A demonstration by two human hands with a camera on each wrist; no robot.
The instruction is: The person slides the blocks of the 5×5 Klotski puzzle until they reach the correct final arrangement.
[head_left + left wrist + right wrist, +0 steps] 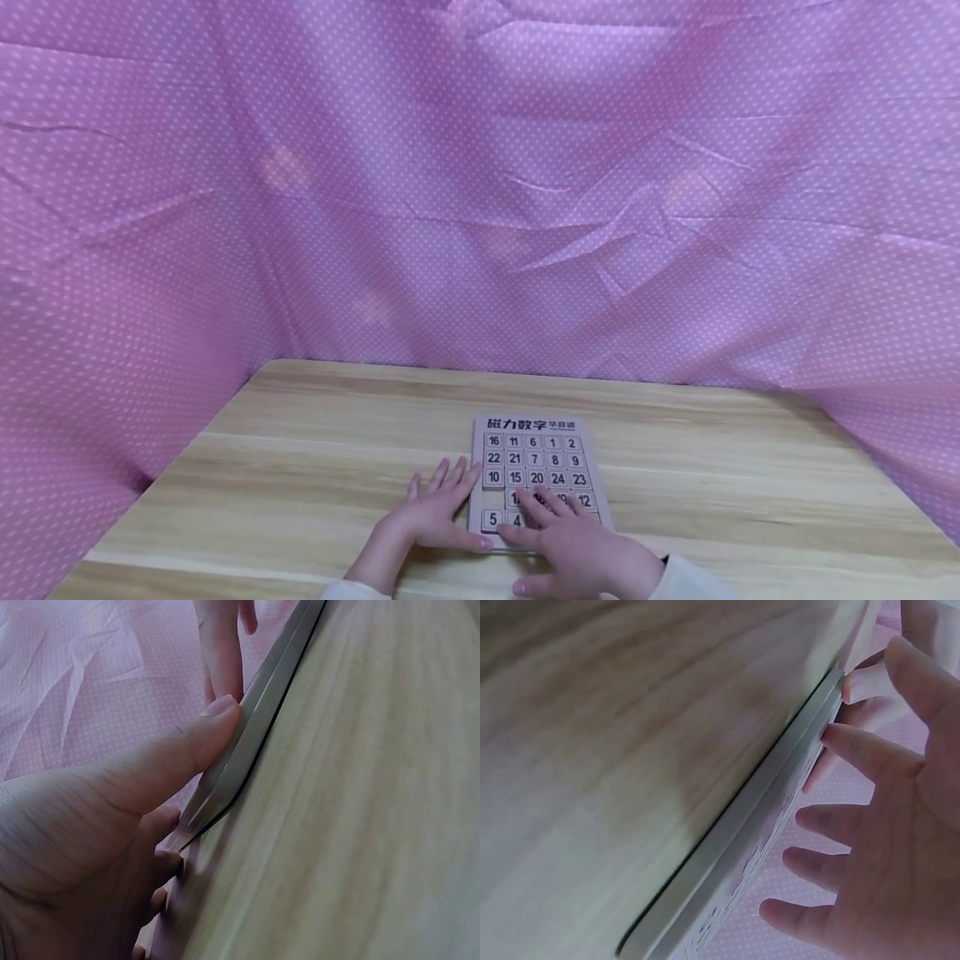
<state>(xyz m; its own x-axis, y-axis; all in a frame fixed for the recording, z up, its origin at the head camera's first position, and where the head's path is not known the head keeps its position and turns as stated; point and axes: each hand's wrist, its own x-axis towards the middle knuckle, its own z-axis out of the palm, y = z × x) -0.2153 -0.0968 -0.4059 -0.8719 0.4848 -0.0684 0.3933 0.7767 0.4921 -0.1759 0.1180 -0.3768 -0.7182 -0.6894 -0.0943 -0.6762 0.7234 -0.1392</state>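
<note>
A grey number sliding puzzle (532,423) with dark Chinese lettering along its top lies flat on the table. Its square numbered tiles sit in rows, and a gap shows at the left, above tile 5 (492,520). My left hand (433,515) rests at the lower left corner, fingers spread along the left side, its thumb (202,739) against the front edge. Over the lower rows reaches my right hand (573,546), fingers spread and fairly straight, index fingertip (836,735) right by the tiles near 4 and 5. Several lower-right tiles are hidden beneath it.
The light wood-grain table (315,450) extends around the puzzle on all sides. Pink cloth with white dots (480,183) hangs behind the table and along both sides. Pale sleeves (686,579) cover both forearms at the near edge.
</note>
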